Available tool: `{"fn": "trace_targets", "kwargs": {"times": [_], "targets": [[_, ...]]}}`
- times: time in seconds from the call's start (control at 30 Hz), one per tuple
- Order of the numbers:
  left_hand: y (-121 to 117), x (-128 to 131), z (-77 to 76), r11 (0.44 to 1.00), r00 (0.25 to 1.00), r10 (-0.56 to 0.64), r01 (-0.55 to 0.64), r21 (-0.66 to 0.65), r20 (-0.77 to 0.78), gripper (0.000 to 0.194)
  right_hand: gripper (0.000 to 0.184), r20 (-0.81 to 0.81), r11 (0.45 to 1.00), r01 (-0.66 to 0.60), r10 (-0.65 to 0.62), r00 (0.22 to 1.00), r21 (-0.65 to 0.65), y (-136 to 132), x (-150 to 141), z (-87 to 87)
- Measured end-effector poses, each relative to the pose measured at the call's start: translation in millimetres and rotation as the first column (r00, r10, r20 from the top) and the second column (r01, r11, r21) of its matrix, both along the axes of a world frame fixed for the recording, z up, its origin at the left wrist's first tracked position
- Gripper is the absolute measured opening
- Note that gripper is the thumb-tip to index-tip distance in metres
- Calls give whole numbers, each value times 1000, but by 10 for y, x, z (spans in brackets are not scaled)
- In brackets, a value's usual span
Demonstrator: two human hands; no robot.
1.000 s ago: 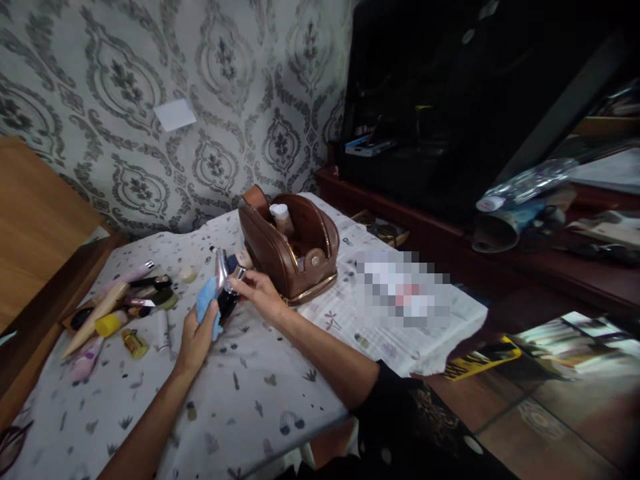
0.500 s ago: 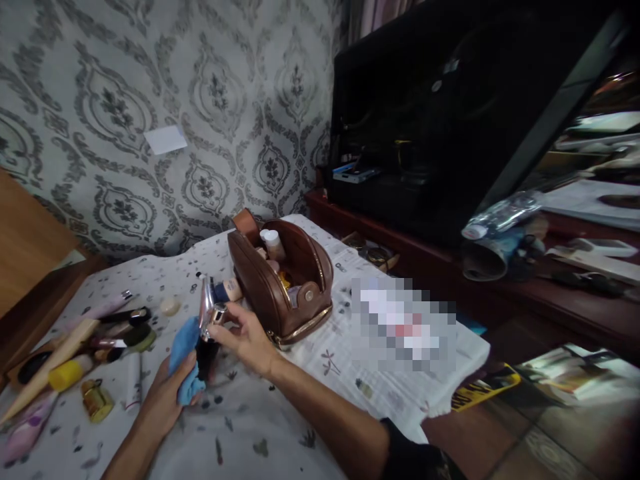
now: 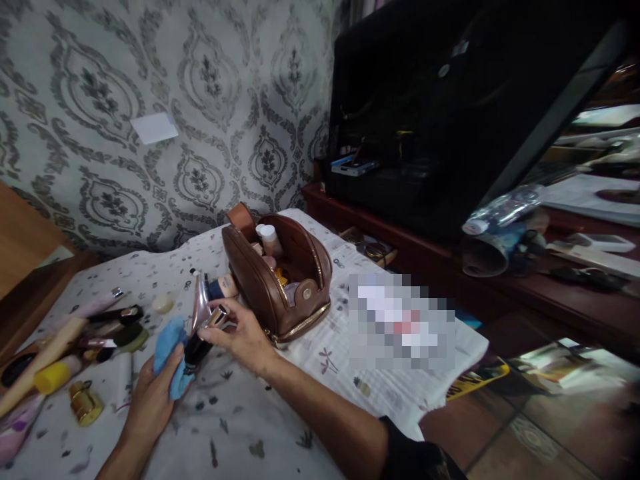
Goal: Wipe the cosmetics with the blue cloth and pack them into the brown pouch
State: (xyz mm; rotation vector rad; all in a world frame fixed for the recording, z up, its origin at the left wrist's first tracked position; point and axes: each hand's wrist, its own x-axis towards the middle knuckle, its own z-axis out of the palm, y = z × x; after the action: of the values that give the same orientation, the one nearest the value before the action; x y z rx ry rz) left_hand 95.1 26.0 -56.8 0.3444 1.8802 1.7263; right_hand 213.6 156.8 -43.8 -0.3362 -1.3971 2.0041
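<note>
My left hand (image 3: 153, 397) is closed around a light blue cloth (image 3: 169, 347), which presses against a dark cosmetic bottle (image 3: 196, 352). With the fingers of my right hand (image 3: 245, 339) I grip the same bottle by its shiny silver top (image 3: 217, 316). The bottle tilts above the patterned tablecloth. Just behind it are a silvery tube (image 3: 201, 291) and a dark blue and beige container (image 3: 226, 287). A brown cosmetic bag (image 3: 257, 283) stands unzipped beyond my right hand, with a white-capped bottle (image 3: 270, 239) and other small items inside.
Left of my hands lie several cosmetics, among them a yellow-capped item (image 3: 53, 378), a gold bottle (image 3: 85, 403), a white tube (image 3: 123, 381) and a round pale piece (image 3: 163, 303). A blurred-out item (image 3: 400, 320) lies at right. A dark cabinet with a television (image 3: 425, 133) borders the table.
The view has swung, so the table and bag shift in the picture. Both hands keep hold of the bottle and cloth; the bottle's tilt looks slightly different.
</note>
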Motion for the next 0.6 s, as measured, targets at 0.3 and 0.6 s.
{"fn": "trace_targets", "kwargs": {"times": [0.3, 0.6], "targets": [[41, 51, 29, 982, 981, -190, 190, -3, 42, 64, 59, -114, 988, -142, 134, 984, -64, 38, 9, 40], [54, 113, 13, 983, 976, -176, 181, 25, -125, 58, 43, -1, 998, 43, -43, 999, 55, 57, 18, 10]]}}
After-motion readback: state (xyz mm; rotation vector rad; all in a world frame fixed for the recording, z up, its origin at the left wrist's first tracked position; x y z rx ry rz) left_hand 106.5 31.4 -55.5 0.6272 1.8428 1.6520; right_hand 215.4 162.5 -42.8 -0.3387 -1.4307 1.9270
